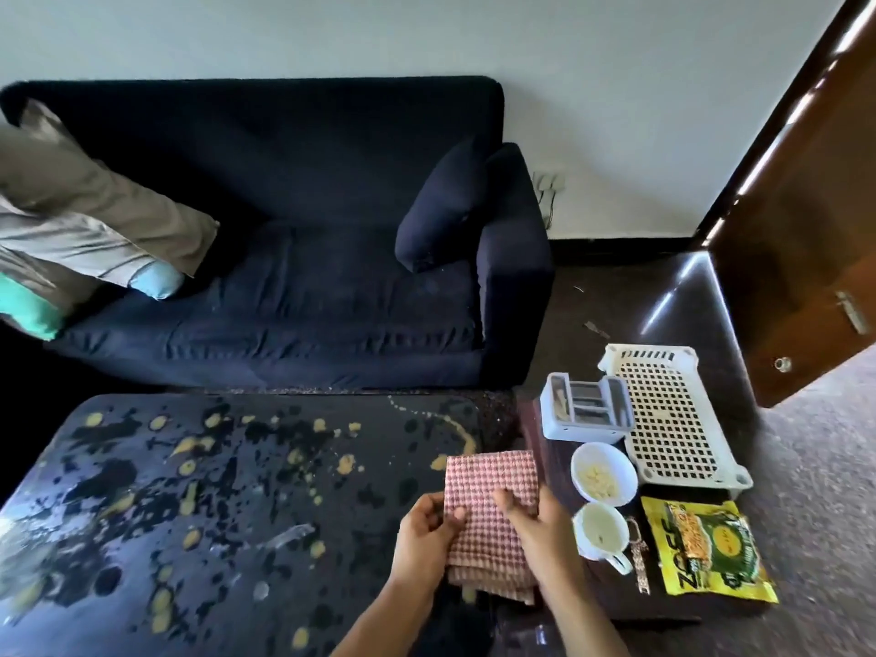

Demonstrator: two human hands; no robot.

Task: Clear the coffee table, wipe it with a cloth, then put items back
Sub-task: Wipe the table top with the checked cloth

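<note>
A dark coffee table (142, 490) with yellow splotches fills the lower left; its top is bare. Over the table's right end I hold a red-and-white checked cloth (488, 490), folded in layers. My left hand (422, 538) pinches the cloth's left edge with thumb and fingers. My right hand (535, 523) grips its right side, thumb on top. On the floor to the right lie the removed items: a white bowl (603, 472) with pale food, a white cup (601, 533), a grey organiser box (585, 410), a white perforated basket (673, 414) and a yellow snack packet (706, 547).
A dark blue sofa (294, 258) with cushions stands just behind the table. A brown wooden door (806, 239) stands open at the right. A keychain (640, 569) lies between the cup and the packet. Speckled floor extends right of the items.
</note>
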